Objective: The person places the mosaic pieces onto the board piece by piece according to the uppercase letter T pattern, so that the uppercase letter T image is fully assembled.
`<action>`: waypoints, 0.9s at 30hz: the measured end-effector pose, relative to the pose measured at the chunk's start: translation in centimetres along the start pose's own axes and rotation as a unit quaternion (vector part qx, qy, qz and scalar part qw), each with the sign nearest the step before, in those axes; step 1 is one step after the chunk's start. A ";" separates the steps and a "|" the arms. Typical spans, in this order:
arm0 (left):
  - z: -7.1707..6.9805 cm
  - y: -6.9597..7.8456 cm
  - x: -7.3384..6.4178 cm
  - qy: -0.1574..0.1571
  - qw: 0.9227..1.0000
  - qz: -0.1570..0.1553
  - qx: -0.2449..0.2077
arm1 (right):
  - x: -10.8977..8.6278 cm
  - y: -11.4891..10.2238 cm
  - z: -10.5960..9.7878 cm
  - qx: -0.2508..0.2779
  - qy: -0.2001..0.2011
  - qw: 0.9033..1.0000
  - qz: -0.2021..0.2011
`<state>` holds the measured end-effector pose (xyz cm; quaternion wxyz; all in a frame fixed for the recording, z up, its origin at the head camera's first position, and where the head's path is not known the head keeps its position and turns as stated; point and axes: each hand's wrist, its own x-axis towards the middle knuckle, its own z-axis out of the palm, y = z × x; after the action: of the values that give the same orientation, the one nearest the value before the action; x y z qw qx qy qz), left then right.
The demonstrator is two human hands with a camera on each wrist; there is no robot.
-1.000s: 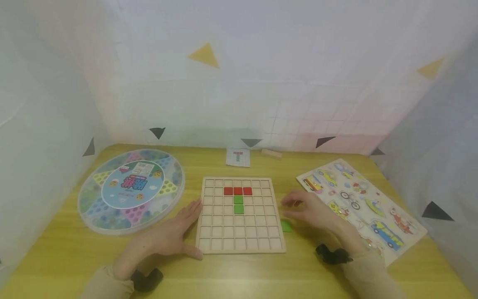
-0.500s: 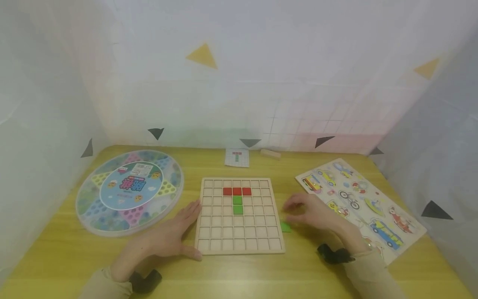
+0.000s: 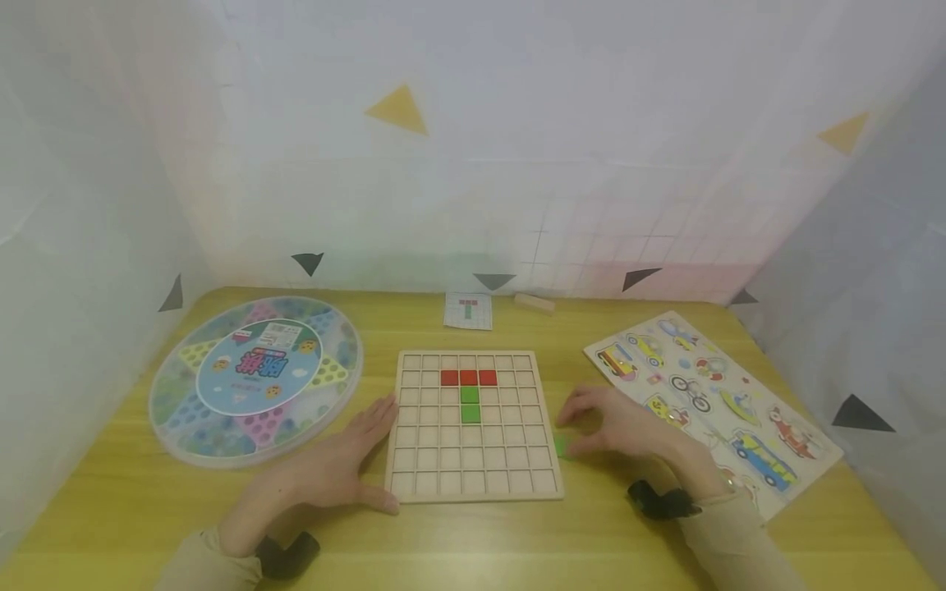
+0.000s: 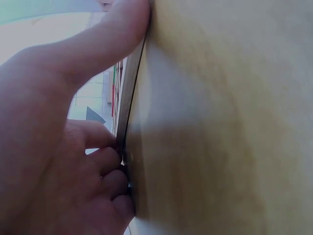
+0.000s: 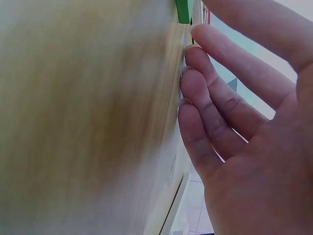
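Observation:
A square wooden grid board (image 3: 429,435) lies on the table. Set in its cells are three red tiles (image 3: 469,377) in a row, with two green tiles (image 3: 470,404) in a column below the middle one. Against the board's left edge rests my left hand (image 3: 336,464), thumb spread away from the fingers; the left wrist view shows fingertips and thumb at that edge. My right hand (image 3: 609,423) is at the right edge, fingers gently bent, its thumb over a loose green tile (image 3: 560,447). That green piece (image 5: 184,11) also shows at the top of the right wrist view, beyond the fingertips.
Left on the table (image 3: 473,542) is a round Chinese checkers box (image 3: 259,377). A picture puzzle board (image 3: 709,402) lies right, partly under the right forearm. Behind the grid are a pattern card (image 3: 468,312) and a small wooden block (image 3: 534,304).
My right hand has lowered slightly toward the loose green tile, and its thumb now overlaps the tile. The left hand stays at the board's left edge.

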<state>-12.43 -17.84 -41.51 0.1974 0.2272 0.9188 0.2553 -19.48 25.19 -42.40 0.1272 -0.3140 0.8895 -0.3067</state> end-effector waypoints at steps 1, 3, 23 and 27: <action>0.0 0.0 0.0 0.000 1.000 0.000 0.000 | 0.0 0.1 0.0 0.004 -0.003 1.000 0.000; 0.0 0.0 0.0 -0.001 1.000 0.000 -0.002 | -0.1 0.1 0.0 0.009 -0.006 1.000 0.000; 0.0 0.1 0.1 -0.006 1.000 -0.022 0.008 | -0.2 0.1 0.2 0.009 -0.003 1.000 -0.026; 0.0 0.1 0.1 -0.005 1.000 -0.015 0.000 | -0.1 0.1 0.3 0.014 -0.002 1.000 -0.015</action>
<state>-12.45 -17.72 -41.47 0.2054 0.2148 0.9213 0.2509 -19.31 25.22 -42.67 0.1290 -0.3263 0.8800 -0.3201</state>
